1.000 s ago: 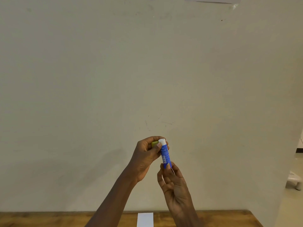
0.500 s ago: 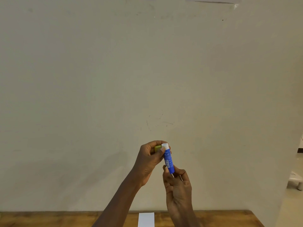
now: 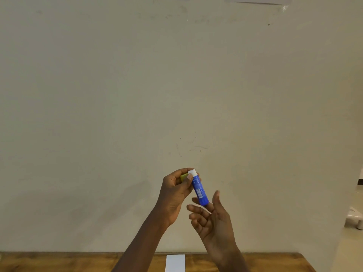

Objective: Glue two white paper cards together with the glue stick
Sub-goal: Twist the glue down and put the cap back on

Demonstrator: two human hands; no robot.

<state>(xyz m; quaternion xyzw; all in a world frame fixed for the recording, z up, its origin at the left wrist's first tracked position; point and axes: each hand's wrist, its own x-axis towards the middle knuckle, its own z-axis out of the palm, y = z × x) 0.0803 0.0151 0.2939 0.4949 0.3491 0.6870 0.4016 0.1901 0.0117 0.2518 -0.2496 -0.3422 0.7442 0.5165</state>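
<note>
In the lower centre of the frame, the left hand (image 3: 174,193) clamps the blue plastic glue stick (image 3: 199,190) near its white tip, a yellow-green cap (image 3: 184,177) tucked behind. The right hand (image 3: 213,218) is spread, fingers only at the base (real contact is unclear). Better to twist out little glue, then lower it to the white paper card (image 3: 175,263) at the bottom edge.

Both arms raised in front of me. My left hand (image 3: 174,191) curled, thumb pressed against fingers in a pinch. My right hand (image 3: 212,222) just below it, palm up, fingers loosely spread.

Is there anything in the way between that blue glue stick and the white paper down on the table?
Nothing visible blocks it. The glue stick, held up by the left hand, is above the white card on the table; only the open right hand hangs nearby.
</note>
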